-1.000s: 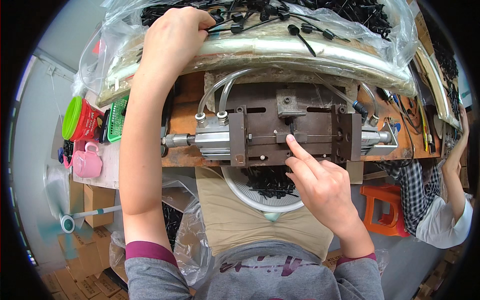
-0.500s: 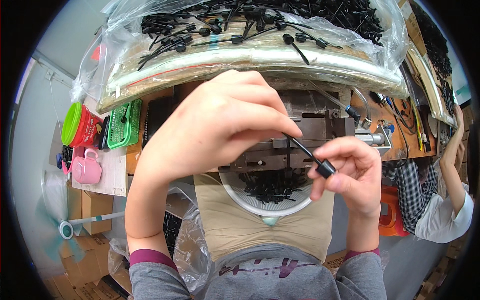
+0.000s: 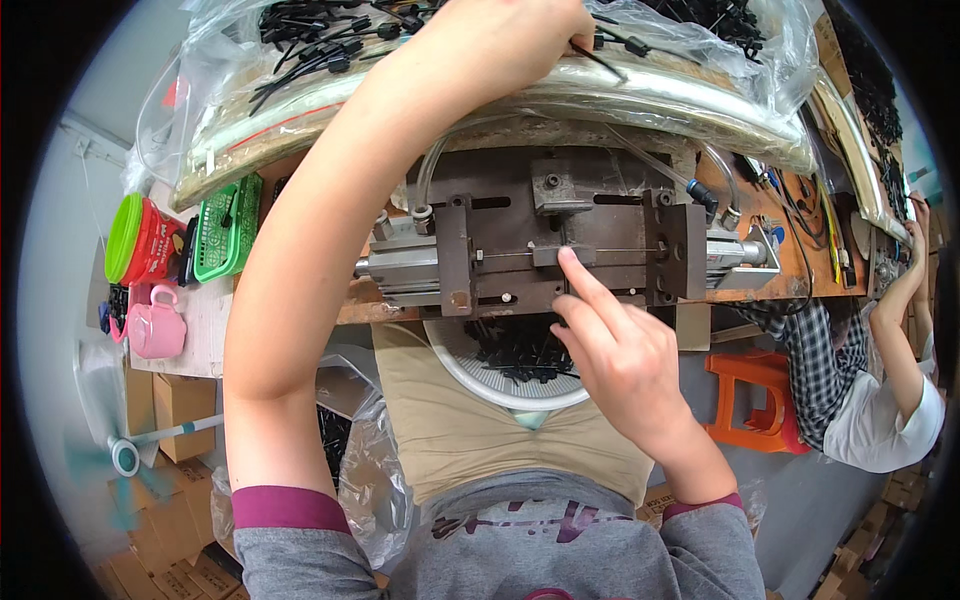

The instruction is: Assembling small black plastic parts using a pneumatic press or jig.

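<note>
My left hand [image 3: 530,45] reaches over the far plastic-lined tray, its fingers closed at the end of a thin black stem [image 3: 600,63]; whatever is at the fingertips is partly hidden. My right hand [image 3: 630,365] is over the dark metal fixture [image 3: 500,225], index finger stretched out and touching the small block [image 3: 548,256] in its middle. The other fingers are loosely bent, with nothing seen in them. A thin dark stem runs along the fixture beneath that hand, mostly covered. Black stemmed pieces with cylindrical knobs [image 3: 335,45] are heaped in the tray.
Below the fixture, a white basket [image 3: 470,378] of black pieces sits at my lap. Air cylinders [image 3: 400,262] and hoses flank the fixture. At left are a green basket [image 3: 222,235], red tub [image 3: 150,245], pink cup [image 3: 158,325] and fan [image 3: 125,457]. Another person and an orange stool [image 3: 750,395] are right.
My left hand has moved up and away to the tray, letting go of the black stemmed piece both hands were at. My right hand has shifted left onto the fixture's block, index finger extended.
</note>
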The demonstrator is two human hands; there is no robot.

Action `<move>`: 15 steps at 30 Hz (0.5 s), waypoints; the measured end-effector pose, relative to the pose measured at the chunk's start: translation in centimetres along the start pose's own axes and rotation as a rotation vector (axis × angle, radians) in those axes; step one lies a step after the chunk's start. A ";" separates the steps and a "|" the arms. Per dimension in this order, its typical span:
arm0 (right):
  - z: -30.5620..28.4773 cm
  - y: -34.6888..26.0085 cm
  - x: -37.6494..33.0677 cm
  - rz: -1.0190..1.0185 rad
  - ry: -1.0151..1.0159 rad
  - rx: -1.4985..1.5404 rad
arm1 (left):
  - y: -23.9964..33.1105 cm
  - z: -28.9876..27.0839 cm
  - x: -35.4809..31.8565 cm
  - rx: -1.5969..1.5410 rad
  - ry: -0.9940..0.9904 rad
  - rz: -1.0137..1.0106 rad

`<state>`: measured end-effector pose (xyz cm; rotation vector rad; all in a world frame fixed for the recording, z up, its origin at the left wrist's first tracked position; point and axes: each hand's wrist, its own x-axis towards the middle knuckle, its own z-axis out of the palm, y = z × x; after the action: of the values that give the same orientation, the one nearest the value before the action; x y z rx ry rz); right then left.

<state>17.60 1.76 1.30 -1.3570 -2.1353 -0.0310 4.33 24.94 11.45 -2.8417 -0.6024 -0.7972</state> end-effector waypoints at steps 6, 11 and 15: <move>-0.8 0.1 1.1 -0.032 -0.075 -0.085 | 3.0 -3.3 -2.2 -0.273 0.271 -0.279; -2.9 1.5 3.0 -0.049 -0.078 0.136 | 8.9 -6.6 -5.9 -0.453 0.358 -0.540; -5.5 4.4 9.4 0.078 0.169 0.160 | 11.3 -5.4 -9.4 -0.469 0.382 -0.437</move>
<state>21.04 9.72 9.23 -1.2957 -1.9020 0.0535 -0.97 10.19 10.97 -2.8360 -1.1145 -1.7064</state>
